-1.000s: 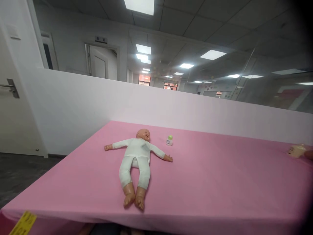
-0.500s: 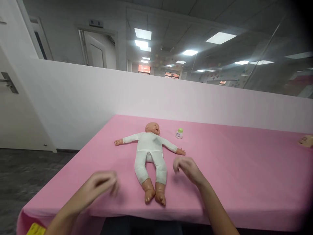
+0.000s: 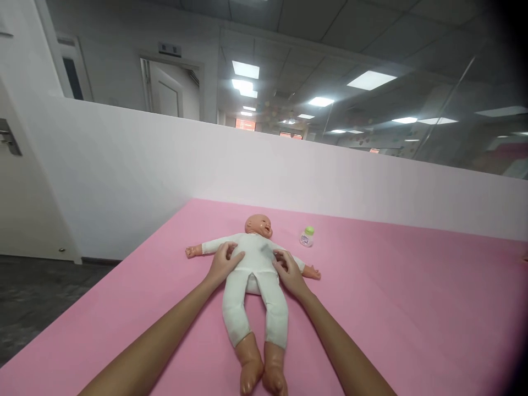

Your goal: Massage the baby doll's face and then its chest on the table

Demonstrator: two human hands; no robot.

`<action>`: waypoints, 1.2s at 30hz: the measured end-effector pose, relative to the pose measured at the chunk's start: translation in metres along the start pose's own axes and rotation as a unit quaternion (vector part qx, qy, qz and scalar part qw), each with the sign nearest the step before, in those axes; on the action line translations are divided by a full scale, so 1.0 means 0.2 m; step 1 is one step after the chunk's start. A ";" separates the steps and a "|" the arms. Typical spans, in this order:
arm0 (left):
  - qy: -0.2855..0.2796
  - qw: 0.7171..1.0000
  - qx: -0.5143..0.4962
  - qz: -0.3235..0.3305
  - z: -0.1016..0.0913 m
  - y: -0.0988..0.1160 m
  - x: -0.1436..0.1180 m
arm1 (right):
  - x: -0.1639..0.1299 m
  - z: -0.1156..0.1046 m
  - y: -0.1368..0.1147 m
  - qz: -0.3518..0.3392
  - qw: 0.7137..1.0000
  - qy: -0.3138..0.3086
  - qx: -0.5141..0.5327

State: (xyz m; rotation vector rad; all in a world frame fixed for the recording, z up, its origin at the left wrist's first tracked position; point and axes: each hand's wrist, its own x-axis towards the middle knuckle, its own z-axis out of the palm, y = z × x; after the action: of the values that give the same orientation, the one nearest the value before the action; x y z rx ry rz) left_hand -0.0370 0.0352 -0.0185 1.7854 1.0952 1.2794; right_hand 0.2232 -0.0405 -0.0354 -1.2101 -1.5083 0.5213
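A baby doll (image 3: 256, 254) with a white cloth body lies on its back on the pink-covered table (image 3: 391, 308), head away from me, arms spread, bare feet towards me. On its left side as I see it, my left hand (image 3: 224, 264) grips the torso below the armpit, thumb over the chest. Opposite, my right hand (image 3: 290, 270) clasps the other side of the torso, with curled fingers by the doll's arm. Beyond that arm stands a small clear bottle (image 3: 307, 237) with a green cap, apart from both hands.
A low white partition (image 3: 330, 187) with glass above it runs along the table's far edge. Off to the left are a white door (image 3: 33, 209) and dark floor (image 3: 49, 291). Something skin-coloured, cut off by the frame, shows at the far right edge.
Both my hands have moved forward and inward from beside the doll's legs and now hold its torso. The view has shifted closer to the table. The doll lies in the same pose.
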 end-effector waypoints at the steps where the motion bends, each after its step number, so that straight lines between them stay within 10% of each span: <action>1: -0.003 1.000 0.007 0.000 0.00 0.01 -0.01 | 0.00 0.00 0.00 0.012 1.000 -0.006 0.009; 36: -0.060 0.998 -0.010 0.014 0.01 0.08 -0.05 | 0.01 -0.04 -0.07 0.054 0.995 -0.057 0.065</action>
State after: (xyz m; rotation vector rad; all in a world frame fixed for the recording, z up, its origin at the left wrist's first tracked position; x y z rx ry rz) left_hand -0.0331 0.0199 -0.0091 1.8429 0.9900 1.1803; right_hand 0.2243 -0.0454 -0.0207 -1.1803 -1.4857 0.7599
